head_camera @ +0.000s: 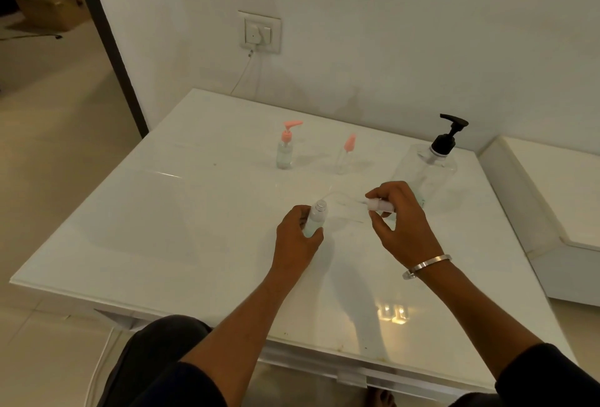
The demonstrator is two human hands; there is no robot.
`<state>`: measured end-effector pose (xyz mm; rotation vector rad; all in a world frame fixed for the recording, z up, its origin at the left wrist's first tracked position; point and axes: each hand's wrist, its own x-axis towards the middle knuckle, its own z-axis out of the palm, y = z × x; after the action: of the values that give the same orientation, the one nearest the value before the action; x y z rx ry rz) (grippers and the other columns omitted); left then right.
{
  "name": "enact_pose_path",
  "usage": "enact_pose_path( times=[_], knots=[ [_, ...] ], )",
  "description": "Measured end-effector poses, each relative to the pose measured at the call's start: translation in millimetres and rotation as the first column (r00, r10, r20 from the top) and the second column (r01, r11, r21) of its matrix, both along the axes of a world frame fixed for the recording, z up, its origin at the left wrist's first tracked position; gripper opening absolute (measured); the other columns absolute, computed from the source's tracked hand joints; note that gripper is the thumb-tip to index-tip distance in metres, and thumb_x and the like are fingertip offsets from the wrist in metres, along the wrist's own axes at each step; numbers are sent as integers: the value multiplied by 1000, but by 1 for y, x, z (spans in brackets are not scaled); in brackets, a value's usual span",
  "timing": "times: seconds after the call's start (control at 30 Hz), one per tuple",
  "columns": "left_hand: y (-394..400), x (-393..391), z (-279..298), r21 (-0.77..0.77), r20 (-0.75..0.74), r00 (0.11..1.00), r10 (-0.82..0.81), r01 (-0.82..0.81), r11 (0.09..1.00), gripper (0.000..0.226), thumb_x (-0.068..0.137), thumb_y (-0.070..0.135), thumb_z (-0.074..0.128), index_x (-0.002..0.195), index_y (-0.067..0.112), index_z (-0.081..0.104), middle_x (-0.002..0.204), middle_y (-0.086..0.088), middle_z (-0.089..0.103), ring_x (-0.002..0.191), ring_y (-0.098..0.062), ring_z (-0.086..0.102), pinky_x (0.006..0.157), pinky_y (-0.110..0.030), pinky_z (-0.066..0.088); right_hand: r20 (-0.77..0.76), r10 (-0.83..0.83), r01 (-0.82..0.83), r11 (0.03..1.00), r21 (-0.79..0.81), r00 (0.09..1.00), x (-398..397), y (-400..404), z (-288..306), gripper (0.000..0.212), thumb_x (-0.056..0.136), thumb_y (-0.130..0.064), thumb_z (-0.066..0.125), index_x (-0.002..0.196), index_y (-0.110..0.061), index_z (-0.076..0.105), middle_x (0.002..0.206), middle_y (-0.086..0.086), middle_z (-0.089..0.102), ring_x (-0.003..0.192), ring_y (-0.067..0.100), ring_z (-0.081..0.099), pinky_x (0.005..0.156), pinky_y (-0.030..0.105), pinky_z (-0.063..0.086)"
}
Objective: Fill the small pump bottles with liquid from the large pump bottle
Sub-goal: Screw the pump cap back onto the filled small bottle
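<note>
Left hand (297,238): fingers curled round open small bottle (315,217), upright on tabletop (162,218).
Right hand (401,223): pinches white pump (380,204), at 3 o'clock of bottle.
Large bottle (428,173): at 2 o'clock.

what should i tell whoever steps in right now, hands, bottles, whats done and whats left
Left hand grips a small bottle, upright, its neck open, near the table's middle.
Right hand pinches that bottle's white pump head, dip tube out of the bottle.
Large pump bottle, black pump on, stands just behind the right hand.
Two pink-pump bottles at the back: the left one has liquid in it, the right one looks clear, fill level unreadable.
Done: held bottle uncapped; it shows a pale tint, so it may hold liquid already.
Left: fill if needed, refit the pump, check the right pink one.
</note>
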<state>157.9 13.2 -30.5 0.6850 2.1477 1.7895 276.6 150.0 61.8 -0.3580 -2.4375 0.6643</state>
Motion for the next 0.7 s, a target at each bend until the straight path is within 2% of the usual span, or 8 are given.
enact_pose_path(
  times=[0.3,0.43,0.53,0.7],
  knots=[
    [0,1,0,-3,0,1000,9,-9,1000,23,78,15,70,99,18,60,92,7,65,81,-4,60,68,-3,43,-8,-21,22,996,87,1000,2,4,8,22,79,-9,59,101,-6,60,102,8,54,91,11,51,78,3,43],
    [0,2,1,8,8,1000,5,-5,1000,23,78,12,71,97,19,59,91,6,65,80,-3,60,67,-4,43,15,-23,22,997,81,1000,3,4,8,23,80,-14,58,101,-6,60,104,10,54,92,12,51,73,9,44],
    [0,2,1,6,5,1000,6,-6,1000,25,76,11,71,97,19,59,92,6,65,81,-3,60,68,-4,42,36,-11,7,995,98,999,-1,1,10,23,80,-15,57,102,-7,60,103,7,54,92,10,50,73,8,44],
    [0,2,2,2,-2,1000,10,-10,1000,23,79,14,71,98,18,59,92,6,64,79,-3,59,68,-2,42,114,16,-34,988,153,993,-8,-2,13,19,81,-6,59,101,-7,60,104,8,55,92,9,50,77,6,38]
  ],
)
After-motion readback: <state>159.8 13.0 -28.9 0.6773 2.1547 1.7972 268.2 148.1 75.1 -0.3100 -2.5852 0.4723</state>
